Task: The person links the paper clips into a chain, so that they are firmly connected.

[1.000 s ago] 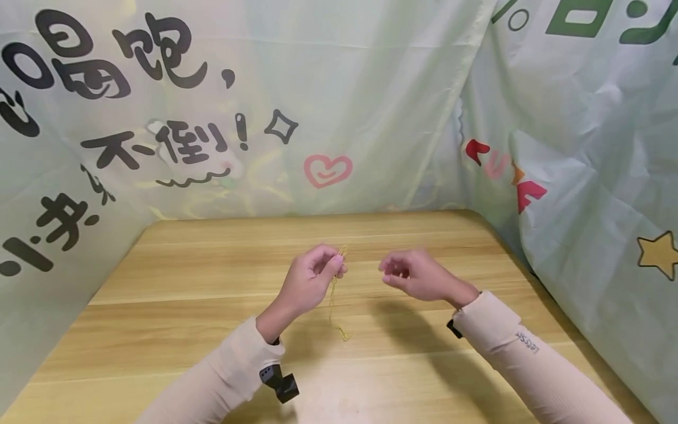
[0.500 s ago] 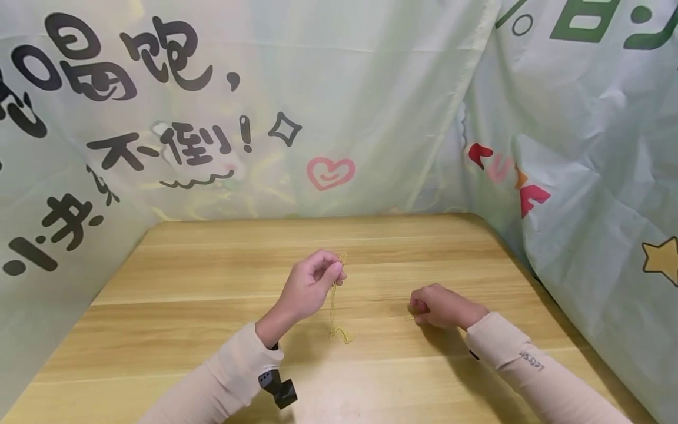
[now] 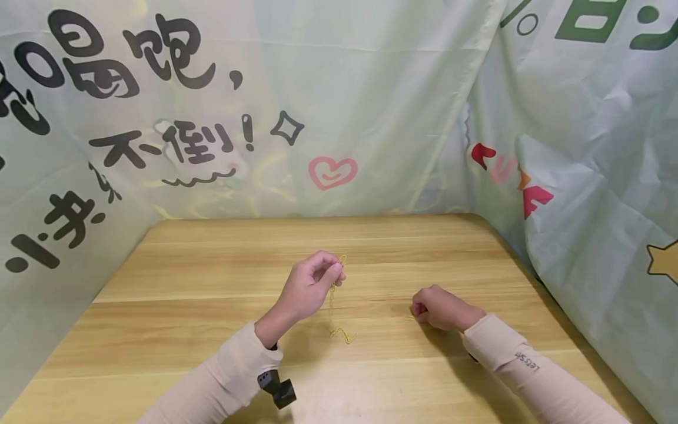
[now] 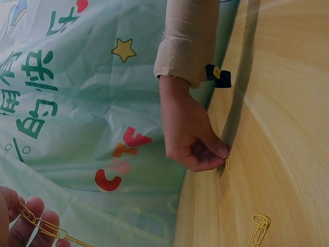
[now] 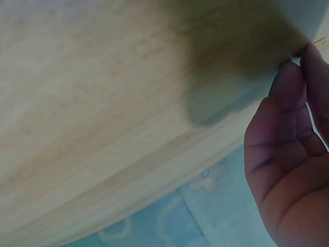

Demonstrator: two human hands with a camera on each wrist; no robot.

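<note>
A chain of yellow paper clips (image 3: 332, 306) hangs from my left hand (image 3: 307, 288), which pinches its upper end between thumb and fingers. One clip loop pokes up above the fingertips. The chain's lower end lies bunched on the table, and in the left wrist view these linked clips (image 4: 260, 222) show at the bottom right. To the right, my right hand (image 3: 445, 309) is low at the tabletop, thumb and fingertips pinching a single yellow paper clip (image 4: 227, 164). Only the tip of that clip (image 5: 320, 43) shows past the fingers in the right wrist view.
The wood-grain table (image 3: 212, 259) has rounded far corners. Printed pale green cloth (image 3: 371, 106) hangs behind it and along both sides. A small black device (image 3: 278, 388) is strapped at the left wrist, below the cuff.
My right hand has moved right and down to the table and now pinches a paper clip. The left hand has dipped slightly, and more of the chain's lower end rests on the table.
</note>
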